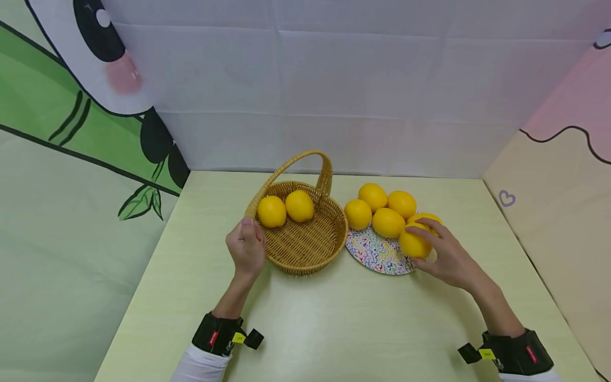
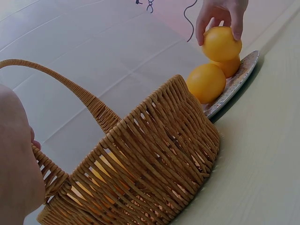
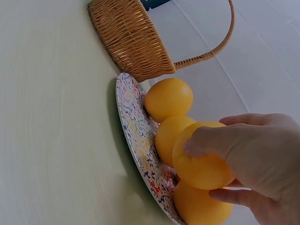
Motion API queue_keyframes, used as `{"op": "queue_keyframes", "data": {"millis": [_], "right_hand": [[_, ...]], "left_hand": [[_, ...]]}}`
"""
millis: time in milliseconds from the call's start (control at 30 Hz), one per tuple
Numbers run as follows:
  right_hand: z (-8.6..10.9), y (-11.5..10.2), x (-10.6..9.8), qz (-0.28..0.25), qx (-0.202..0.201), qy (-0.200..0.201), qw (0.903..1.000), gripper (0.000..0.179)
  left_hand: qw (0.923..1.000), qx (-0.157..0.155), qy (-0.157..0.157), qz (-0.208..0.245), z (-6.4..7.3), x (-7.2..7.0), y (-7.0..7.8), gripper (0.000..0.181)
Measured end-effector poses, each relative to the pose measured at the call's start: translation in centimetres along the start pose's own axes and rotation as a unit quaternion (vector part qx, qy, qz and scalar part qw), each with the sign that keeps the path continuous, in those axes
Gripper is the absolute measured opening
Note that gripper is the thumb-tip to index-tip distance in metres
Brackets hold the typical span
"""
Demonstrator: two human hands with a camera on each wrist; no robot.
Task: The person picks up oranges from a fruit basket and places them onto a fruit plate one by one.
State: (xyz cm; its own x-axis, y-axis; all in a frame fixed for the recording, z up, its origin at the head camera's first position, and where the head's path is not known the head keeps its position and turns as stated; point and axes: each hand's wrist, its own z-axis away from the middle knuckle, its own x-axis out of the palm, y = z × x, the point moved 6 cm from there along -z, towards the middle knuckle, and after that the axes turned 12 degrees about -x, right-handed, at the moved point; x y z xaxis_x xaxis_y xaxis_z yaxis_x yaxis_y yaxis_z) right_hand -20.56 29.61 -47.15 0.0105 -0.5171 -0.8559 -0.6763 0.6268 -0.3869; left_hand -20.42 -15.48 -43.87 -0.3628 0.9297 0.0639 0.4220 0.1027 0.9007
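Note:
My left hand (image 1: 246,245) grips the near-left end of the handle of a round wicker basket (image 1: 305,257). Two smooth yellow-orange fruits (image 1: 299,206) lie inside, towards the basket's left and back. To its right, a plate (image 1: 379,253) with a multicoloured squiggle pattern carries several more such fruits (image 1: 387,223). My right hand (image 1: 446,254) pinches one yellow-orange fruit (image 3: 201,157) between thumb and fingers at the plate's right side. In the left wrist view, this held fruit (image 2: 221,43) appears above others on the plate. The fingers partly cover a fruit (image 1: 424,217) behind it.
Everything stands on a pale wooden-looking table (image 1: 305,329). A white cloth backdrop (image 1: 358,79) rises behind the table, with printed cloth panels at the left and right. The basket's tall handle (image 1: 326,172) arches above its bowl, and its right rim is close to the plate.

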Motion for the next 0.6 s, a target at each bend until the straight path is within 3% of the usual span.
{"op": "queue_keyframes", "data": {"millis": [600], "right_hand": [[0.7, -0.8, 1.6, 0.031, -0.033, -0.039, 0.9982, 0.077]], "left_hand": [[1.0, -0.001, -0.002, -0.003, 0.0, 0.0, 0.0, 0.06]]}}
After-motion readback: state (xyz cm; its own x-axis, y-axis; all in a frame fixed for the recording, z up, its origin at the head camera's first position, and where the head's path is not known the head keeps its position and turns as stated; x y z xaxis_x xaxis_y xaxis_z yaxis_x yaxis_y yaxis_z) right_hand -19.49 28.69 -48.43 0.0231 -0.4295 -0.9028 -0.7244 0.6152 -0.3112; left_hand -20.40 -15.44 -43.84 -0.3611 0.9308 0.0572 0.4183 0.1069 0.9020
